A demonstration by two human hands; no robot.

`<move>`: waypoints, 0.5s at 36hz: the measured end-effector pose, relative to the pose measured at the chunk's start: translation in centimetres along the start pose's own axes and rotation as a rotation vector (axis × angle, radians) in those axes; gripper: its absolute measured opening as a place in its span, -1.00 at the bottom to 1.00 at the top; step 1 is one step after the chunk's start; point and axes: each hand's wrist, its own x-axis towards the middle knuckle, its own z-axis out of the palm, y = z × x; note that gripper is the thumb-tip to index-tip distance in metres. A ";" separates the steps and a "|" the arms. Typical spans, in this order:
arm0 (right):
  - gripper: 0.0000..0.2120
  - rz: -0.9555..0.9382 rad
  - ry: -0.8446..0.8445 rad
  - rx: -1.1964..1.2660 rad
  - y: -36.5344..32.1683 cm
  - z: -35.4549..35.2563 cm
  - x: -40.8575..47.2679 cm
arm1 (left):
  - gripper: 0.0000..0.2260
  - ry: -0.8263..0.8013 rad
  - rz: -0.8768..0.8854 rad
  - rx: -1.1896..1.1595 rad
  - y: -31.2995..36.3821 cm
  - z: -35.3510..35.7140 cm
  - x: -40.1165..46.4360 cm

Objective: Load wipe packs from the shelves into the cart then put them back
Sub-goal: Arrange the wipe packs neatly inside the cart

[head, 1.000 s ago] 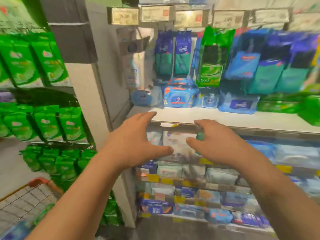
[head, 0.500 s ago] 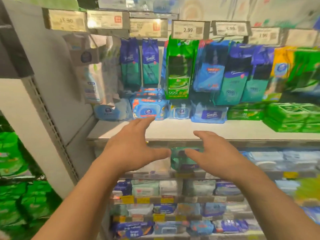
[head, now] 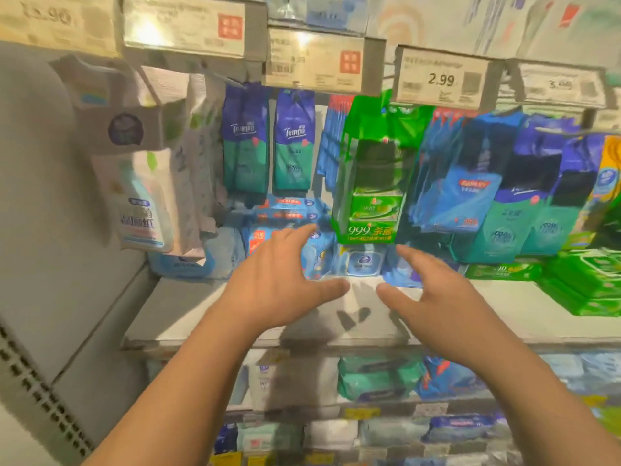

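Note:
Both hands reach over the white shelf (head: 504, 317) with fingers spread and nothing in them. My left hand (head: 282, 290) hovers just in front of a stack of blue wipe packs (head: 289, 216), its fingertips close to the lowest pack. My right hand (head: 433, 294) is beside it, in front of a small blue pack with a white lid (head: 364, 262). Neither hand touches a pack. A green hanging pack (head: 373, 183) and blue-and-teal Tempo packs (head: 247, 142) hang above. The cart is out of view.
Price tags (head: 440, 79) line the rail above. Flat green packs (head: 584, 280) lie at the shelf's right. White pouches (head: 144, 203) hang at the left by the grey side wall (head: 40, 230). Lower shelves (head: 369, 378) hold more wipe packs.
The view has swung right and closer to the shelf, and the cart has left the frame. Both open hands have risen from the lower shelf edge to the blue packs.

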 end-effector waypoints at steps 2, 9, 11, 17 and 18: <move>-0.27 -0.020 0.037 0.022 -0.2 0.4 1.1 | -0.15 0.017 0.020 -0.039 -0.6 0.3 1.6; -0.23 0.002 0.125 0.196 0.1 1.5 3.9 | -0.17 0.050 0.047 -0.206 -0.7 2.2 5.7; -0.16 0.011 0.123 0.261 0.5 1.8 4.9 | -0.14 0.067 0.045 -0.289 -0.1 2.7 6.6; -0.63 -0.120 0.242 0.573 0.5 3.5 7.9 | -0.62 0.130 -0.033 -0.571 3.0 3.8 8.7; -0.68 -0.122 0.276 0.630 0.7 3.8 8.6 | -0.47 0.164 -0.020 -0.579 3.6 4.1 9.1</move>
